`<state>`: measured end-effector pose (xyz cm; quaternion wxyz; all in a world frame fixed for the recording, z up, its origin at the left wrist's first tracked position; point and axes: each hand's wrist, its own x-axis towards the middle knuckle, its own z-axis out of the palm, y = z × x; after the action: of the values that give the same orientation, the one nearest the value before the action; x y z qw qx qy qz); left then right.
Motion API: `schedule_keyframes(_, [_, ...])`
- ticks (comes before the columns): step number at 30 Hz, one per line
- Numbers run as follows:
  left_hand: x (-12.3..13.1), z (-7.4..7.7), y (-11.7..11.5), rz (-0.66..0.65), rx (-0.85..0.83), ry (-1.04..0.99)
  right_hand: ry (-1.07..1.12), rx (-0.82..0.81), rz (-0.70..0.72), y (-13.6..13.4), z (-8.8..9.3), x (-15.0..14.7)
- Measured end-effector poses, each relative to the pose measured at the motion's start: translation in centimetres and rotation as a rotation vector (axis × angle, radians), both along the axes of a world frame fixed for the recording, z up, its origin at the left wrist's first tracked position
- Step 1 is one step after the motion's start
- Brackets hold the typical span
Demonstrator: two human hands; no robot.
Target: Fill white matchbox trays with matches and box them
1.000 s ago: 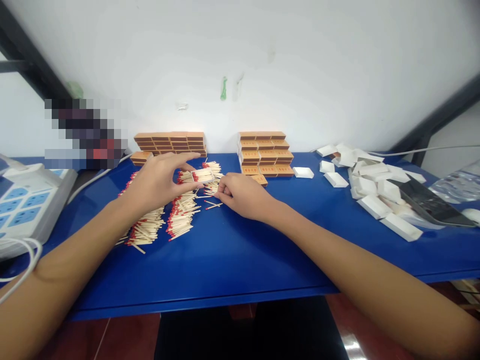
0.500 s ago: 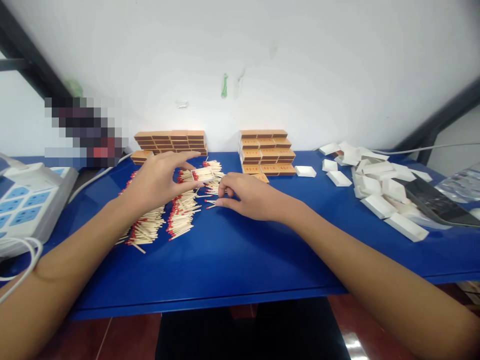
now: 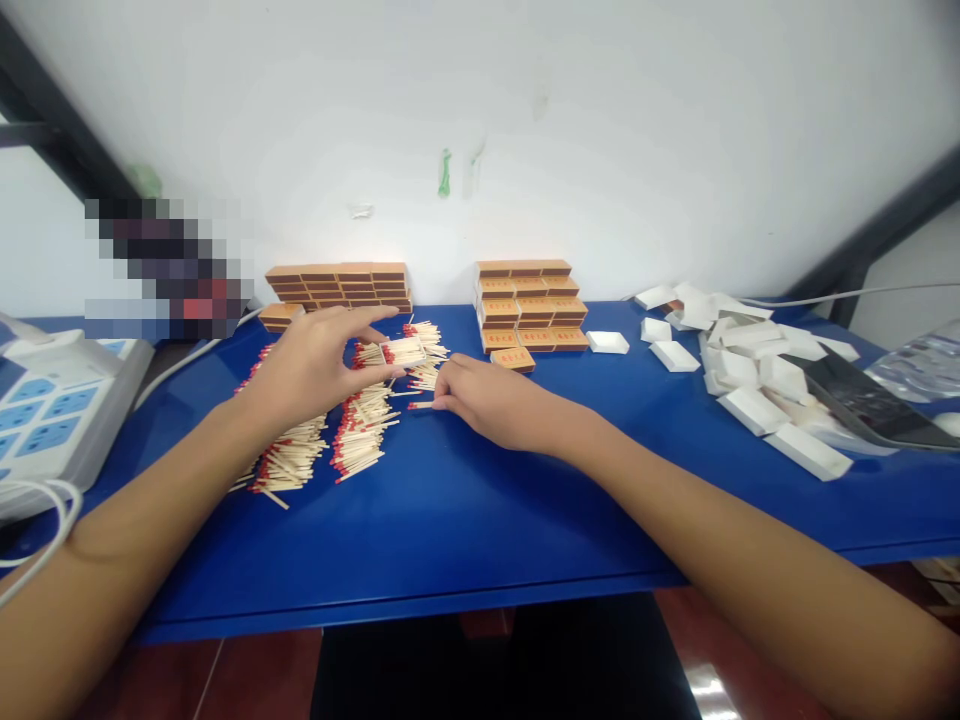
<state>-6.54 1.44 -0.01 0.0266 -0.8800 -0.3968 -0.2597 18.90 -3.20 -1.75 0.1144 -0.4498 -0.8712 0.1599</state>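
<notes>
My left hand [image 3: 319, 358] holds a small white tray filled with matches [image 3: 403, 351] between thumb and fingers, above the match piles. The fingers of my right hand [image 3: 487, 400] pinch a few red-tipped matches [image 3: 421, 405] just right of the piles. Loose matches [image 3: 361, 440] lie in rows on the blue table [image 3: 450, 520], partly hidden under my left hand. Behind my right hand lies a single orange matchbox [image 3: 512, 359], in front of a stepped stack of matchboxes [image 3: 534, 312].
Another matchbox stack [image 3: 337, 285] stands against the wall at the left. White empty trays [image 3: 750, 350] are heaped at the right, beside a dark phone [image 3: 862, 400]. A power strip [image 3: 60, 410] with white cables sits at the far left.
The fingers of my right hand have closed and drawn the loose matches together. My left hand has stayed nearly still with the tray.
</notes>
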Motion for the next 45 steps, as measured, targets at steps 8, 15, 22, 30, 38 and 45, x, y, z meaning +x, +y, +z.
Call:
schedule_keyframes(8, [0.6, -0.5, -0.7, -0.104, -0.044, -0.005, 0.132, 0.172, -0.123, 1.0, 1.1, 1.2])
schedule_keyframes(15, [1.5, -0.6, -1.6, -0.161, -0.076, -0.035, 0.146, 0.101, -0.034, 0.5, 1.1, 0.9])
schedule_keyframes(22, [1.3, -0.7, -1.4, -0.204, -0.059, -0.052, 0.152, 0.085, -0.002, 0.5, 1.5, 1.1])
schedule_keyframes(30, [1.4, -1.0, -1.5, -0.217, -0.122, 0.020, 0.178, 0.104, 0.023, 0.8, 0.8, 1.4])
schedule_keyframes(38, [1.6, -1.0, -1.7, -0.269, -0.171, 0.031, 0.186, 0.032, 0.083, 0.7, 0.6, 1.7])
schedule_keyframes(45, [1.5, -1.0, -1.9, -0.260, -0.190, 0.070, 0.180, 0.028, 0.069, 0.8, 0.6, 1.7])
